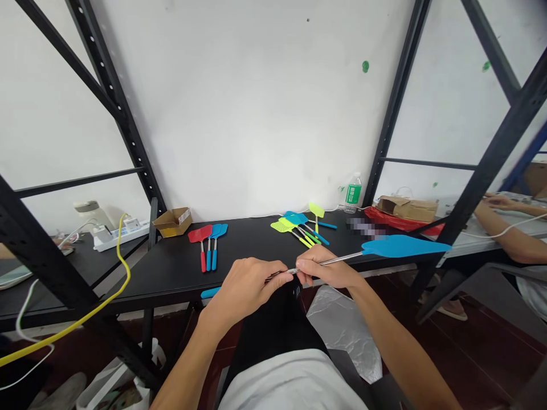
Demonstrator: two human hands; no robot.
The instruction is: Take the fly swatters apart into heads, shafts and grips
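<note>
Between my two hands, above my lap, lies a blue fly swatter [401, 246] with a thin metal rod. Its flat head points right and its blue handle end [210, 292] sticks out to the left. My left hand [252, 282] is closed on the rod near the middle, thumb and fingers pinching it. Close beside it, my right hand [325, 266] also pinches the rod. On the black table, red and blue swatters [209, 245] lie side by side at left. Several yellow-green and blue swatters [299, 225] lie overlapping farther right.
An open cardboard box [172, 222] stands at the table's back left. At back right is a plastic bottle [352, 193]. Left are a power strip [123, 234] and a yellow cable [123, 273]. Black rack posts flank the table [171, 273]. Another person's arm [504, 228] shows at right.
</note>
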